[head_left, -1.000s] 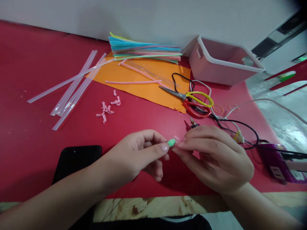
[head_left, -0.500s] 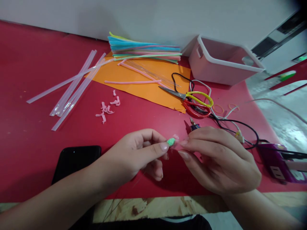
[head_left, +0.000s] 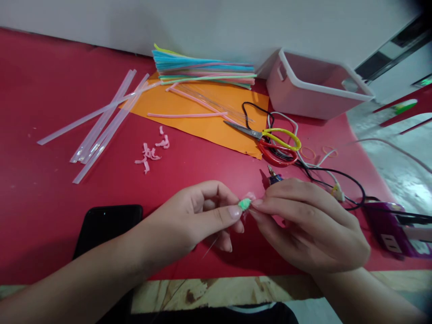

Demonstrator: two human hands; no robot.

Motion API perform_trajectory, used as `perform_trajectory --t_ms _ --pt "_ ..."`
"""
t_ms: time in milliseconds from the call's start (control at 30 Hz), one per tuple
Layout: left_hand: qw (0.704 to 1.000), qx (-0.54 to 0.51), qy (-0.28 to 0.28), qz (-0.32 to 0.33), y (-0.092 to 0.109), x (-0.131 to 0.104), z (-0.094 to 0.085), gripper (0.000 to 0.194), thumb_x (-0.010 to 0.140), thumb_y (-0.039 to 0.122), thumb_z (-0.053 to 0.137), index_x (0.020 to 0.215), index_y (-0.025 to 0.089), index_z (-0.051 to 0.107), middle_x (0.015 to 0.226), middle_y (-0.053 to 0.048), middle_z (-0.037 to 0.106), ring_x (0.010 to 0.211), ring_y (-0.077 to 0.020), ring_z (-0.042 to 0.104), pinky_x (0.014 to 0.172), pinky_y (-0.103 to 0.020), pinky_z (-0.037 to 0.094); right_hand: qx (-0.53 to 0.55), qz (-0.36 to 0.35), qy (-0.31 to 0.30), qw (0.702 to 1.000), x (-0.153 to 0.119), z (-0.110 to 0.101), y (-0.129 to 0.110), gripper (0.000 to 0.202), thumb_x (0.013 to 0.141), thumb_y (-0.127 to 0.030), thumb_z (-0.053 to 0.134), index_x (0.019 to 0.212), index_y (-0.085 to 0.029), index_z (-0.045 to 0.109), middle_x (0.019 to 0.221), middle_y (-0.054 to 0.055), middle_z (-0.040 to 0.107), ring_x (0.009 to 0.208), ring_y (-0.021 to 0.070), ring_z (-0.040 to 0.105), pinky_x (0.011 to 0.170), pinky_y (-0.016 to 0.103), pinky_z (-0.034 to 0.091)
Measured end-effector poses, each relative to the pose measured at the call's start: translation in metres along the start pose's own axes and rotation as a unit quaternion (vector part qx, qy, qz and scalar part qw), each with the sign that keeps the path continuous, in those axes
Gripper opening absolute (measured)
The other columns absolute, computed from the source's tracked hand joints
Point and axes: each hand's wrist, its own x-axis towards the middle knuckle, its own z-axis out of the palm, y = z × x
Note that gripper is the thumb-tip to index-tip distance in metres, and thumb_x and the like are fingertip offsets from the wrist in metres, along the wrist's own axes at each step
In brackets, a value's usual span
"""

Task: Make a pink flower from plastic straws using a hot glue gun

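Shifted slightly right, the small, fuzzy green bud (head_left: pixel 244 205) sits above the tabletop (head_left: pixel 192 157), pinched by the left hand (head_left: pixel 197 218), with the right hand (head_left: pixel 313 225) pinching pink wisps (head_left: pixel 250 196) at its right end, their shape blurred and the bud's left end hidden.

The light is moderate and rather cool. It appears stronger on the right side, where the floor (head_left: pixel 401 175) is bright and the red table (head_left: pixel 192 162) turns pale pink from glare. On the left, the same table looks darker, and between and below the two hands, left (head_left: pixel 194 216) and right (head_left: pixel 310 225), lies a soft shadow. The clear strips (head_left: pixel 108 132) carry small white reflections. The wall (head_left: pixel 216 27) is dull grey. The upper right corner falls into black, the edges are stretched, and the green piece (head_left: pixel 245 204) looks slightly blurred
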Motion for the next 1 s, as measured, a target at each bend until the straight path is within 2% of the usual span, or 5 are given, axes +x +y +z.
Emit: perform_trajectory --t_ms 167,300,567,867,1000 --pt "1.000 -0.017 -0.008 0.002 0.0009 -0.0003 0.0017 0.011 0.089 0.023 0.069 0.080 0.018 0.063 0.069 0.006 0.069 0.053 -0.0033 0.062 0.047 -0.011 0.040 -0.010 0.000 0.016 1.000 -0.0031 0.0004 -0.0010 0.020 0.081 -0.007 0.072 0.098 -0.017 0.068 0.081 0.004 0.066 0.075 0.0154 0.064 0.069 0.030 0.057" --pt "0.999 -0.030 -0.011 -0.007 0.0015 -0.0009 0.0020 0.011 0.089 0.023 0.068 0.080 0.018 0.063 0.070 0.004 0.070 0.053 -0.0044 0.063 0.049 -0.012 0.043 0.002 0.036 0.039 0.999 -0.0023 0.0001 -0.0019 0.021 0.080 -0.008 0.073 0.095 -0.020 0.066 0.078 0.002 0.065 0.073 0.0148 0.064 0.068 0.030 0.057" --pt "0.999 -0.041 -0.006 0.004 0.0022 -0.0010 0.0028 0.011 0.089 0.023 0.068 0.079 0.018 0.065 0.070 0.004 0.070 0.053 -0.0039 0.064 0.048 -0.010 0.043 0.076 0.104 -0.044 0.991 -0.0001 -0.0025 -0.0013 0.011 0.084 -0.011 0.070 0.094 -0.016 0.066 0.083 0.002 0.071 0.077 0.0104 0.067 0.072 0.022 0.055" --pt "0.998 -0.056 -0.003 -0.011 0.0022 -0.0046 0.0034 0.011 0.085 0.020 0.072 0.076 0.018 0.066 0.072 0.004 0.071 0.054 -0.0050 0.067 0.050 -0.010 0.046 0.121 0.115 -0.056 0.984 -0.0015 -0.0034 -0.0026 0.016 0.083 -0.008 0.069 0.095 -0.018 0.066 0.085 0.001 0.071 0.078 0.0113 0.068 0.072 0.023 0.055" --pt "0.997 -0.071 0.030 0.023 0.0056 -0.0035 0.0037 0.015 0.087 0.015 0.068 0.073 0.016 0.066 0.065 0.003 0.068 0.049 -0.0045 0.062 0.046 -0.010 0.047 0.098 0.139 -0.052 0.984 -0.0012 -0.0043 -0.0023 0.015 0.086 -0.009 0.067 0.097 -0.020 0.067 0.086 0.001 0.071 0.080 0.0119 0.068 0.074 0.024 0.055"
